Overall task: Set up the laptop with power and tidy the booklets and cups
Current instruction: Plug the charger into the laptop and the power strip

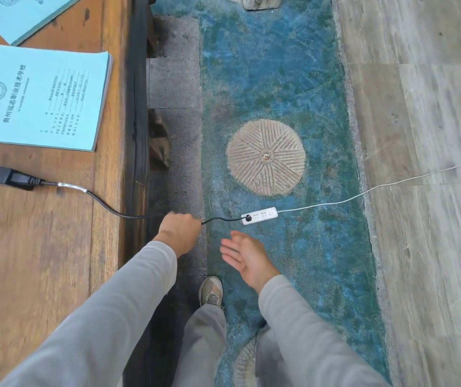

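Observation:
A black power cable (106,206) runs from the black adapter brick (3,175) on the wooden table (56,247), over the table's edge, to a plug in the white power strip (260,215) on the floor. My left hand (180,233) grips the cable just past the table edge. My right hand (247,256) hovers open, palm up, below the strip and holds nothing. Two light blue booklets lie on the table, one (39,96) near the adapter and one (22,15) at the far left corner. No laptop or cups are in view.
A white cord (377,188) leads from the strip off to the right across grey floorboards. A round carved stone disc (265,157) is set in the blue floor. My shoe (211,290) stands beside the table's dark edge.

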`<move>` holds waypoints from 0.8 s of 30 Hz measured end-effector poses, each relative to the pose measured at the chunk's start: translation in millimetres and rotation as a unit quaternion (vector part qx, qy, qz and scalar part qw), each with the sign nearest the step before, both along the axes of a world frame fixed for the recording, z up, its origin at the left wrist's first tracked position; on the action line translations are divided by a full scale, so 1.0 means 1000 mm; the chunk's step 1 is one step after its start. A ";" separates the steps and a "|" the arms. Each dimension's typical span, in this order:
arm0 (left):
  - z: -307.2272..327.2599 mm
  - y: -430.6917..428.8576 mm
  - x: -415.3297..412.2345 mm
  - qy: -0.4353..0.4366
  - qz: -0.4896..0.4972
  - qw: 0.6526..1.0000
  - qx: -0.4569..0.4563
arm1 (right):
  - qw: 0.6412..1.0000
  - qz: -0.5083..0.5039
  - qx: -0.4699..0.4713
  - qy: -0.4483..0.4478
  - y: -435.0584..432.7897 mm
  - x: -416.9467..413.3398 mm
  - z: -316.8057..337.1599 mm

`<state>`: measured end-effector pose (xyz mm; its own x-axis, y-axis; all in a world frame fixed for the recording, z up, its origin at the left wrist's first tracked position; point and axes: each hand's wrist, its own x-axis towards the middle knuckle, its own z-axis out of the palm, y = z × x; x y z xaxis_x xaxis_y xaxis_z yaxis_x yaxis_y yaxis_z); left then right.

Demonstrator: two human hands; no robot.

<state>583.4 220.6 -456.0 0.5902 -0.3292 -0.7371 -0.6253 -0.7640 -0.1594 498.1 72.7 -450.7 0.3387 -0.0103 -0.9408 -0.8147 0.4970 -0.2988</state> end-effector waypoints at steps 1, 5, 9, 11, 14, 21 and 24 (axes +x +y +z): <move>-0.001 0.002 0.002 -0.005 -0.004 1.000 0.003 | 1.000 0.015 -0.014 0.000 0.000 0.003 -0.001; -0.001 0.007 0.009 -0.018 -0.011 0.999 0.024 | 0.989 0.118 -0.090 -0.024 0.002 0.019 -0.004; 0.008 0.008 0.018 -0.028 -0.003 0.999 0.024 | 0.932 0.264 -0.234 -0.080 -0.002 0.042 0.000; 0.017 0.009 0.022 -0.033 0.009 0.999 0.022 | 0.898 0.324 -0.278 -0.103 -0.007 0.052 0.008; 0.034 0.015 0.028 -0.030 0.032 0.999 0.006 | 0.848 0.393 -0.333 -0.125 -0.020 0.065 0.022; 0.066 0.018 0.033 -0.084 0.145 0.980 -0.111 | 0.670 0.545 -0.455 -0.217 -0.045 0.097 0.069; 0.088 0.007 0.034 -0.100 0.199 0.966 -0.134 | 0.591 0.589 -0.491 -0.249 -0.057 0.116 0.092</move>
